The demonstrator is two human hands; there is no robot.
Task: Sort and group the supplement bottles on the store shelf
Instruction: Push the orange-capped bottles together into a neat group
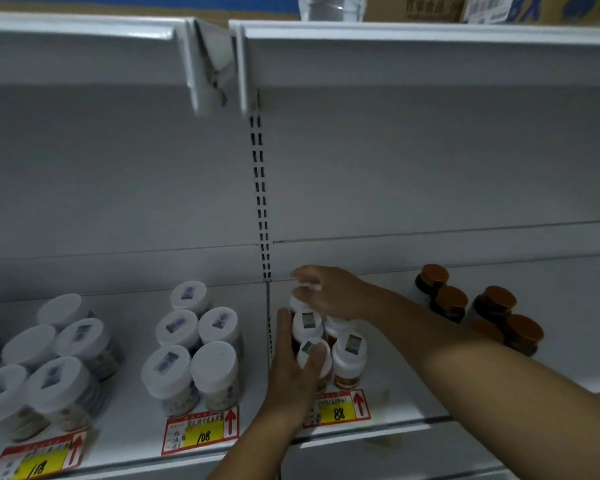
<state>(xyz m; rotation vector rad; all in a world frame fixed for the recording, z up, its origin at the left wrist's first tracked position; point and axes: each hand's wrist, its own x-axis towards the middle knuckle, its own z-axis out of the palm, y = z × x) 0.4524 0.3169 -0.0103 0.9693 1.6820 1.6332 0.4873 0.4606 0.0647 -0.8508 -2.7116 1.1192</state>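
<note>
A tight cluster of white-capped supplement bottles with orange labels stands on the white shelf just right of the upright post. My left hand presses flat against the cluster's left side, thumb over a front cap. My right hand reaches in from the right and rests its fingers on the caps at the back of the cluster. Neither hand lifts a bottle. The rear bottles are partly hidden by my right hand.
Two groups of larger white-capped jars stand to the left. Brown-capped dark bottles sit to the right behind my right forearm. Red and yellow price tags hang on the shelf's front edge. An upper shelf overhangs.
</note>
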